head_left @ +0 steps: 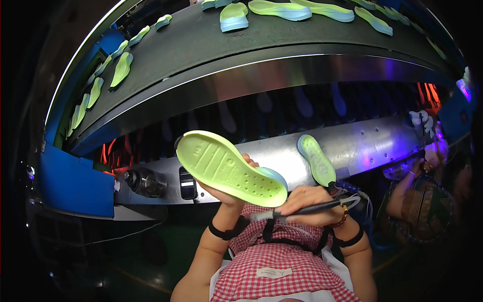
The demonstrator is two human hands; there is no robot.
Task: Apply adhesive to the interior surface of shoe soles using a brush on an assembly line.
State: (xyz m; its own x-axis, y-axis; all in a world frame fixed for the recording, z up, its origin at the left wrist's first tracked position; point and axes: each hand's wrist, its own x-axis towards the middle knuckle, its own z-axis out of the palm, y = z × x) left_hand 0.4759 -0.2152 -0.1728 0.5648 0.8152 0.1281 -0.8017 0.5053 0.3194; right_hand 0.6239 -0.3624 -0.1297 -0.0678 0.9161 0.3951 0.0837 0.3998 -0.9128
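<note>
A yellow-green shoe sole (221, 163) with a pale blue edge is held up in front of me, its grooved and dotted face showing. My left hand (225, 195) grips it from beneath, with fingertips visible past the far edge. In my right hand (307, 201) is a slim brush-like tool (322, 206) with a dark handle, a greyish tip and a light tube at its rear. The thumb and fingers of that hand are beside the sole's right end; whether they touch it I cannot tell. Another sole (318, 161) lies on the metal ledge beyond my right hand.
Across the metal ledge (246, 151) at left are a black phone-like device (188, 183) and a dark transparent bottle (146, 182). Above runs a dark conveyor belt (191, 48) carrying several soles. At far right another person's arm (402, 191) reaches toward the ledge.
</note>
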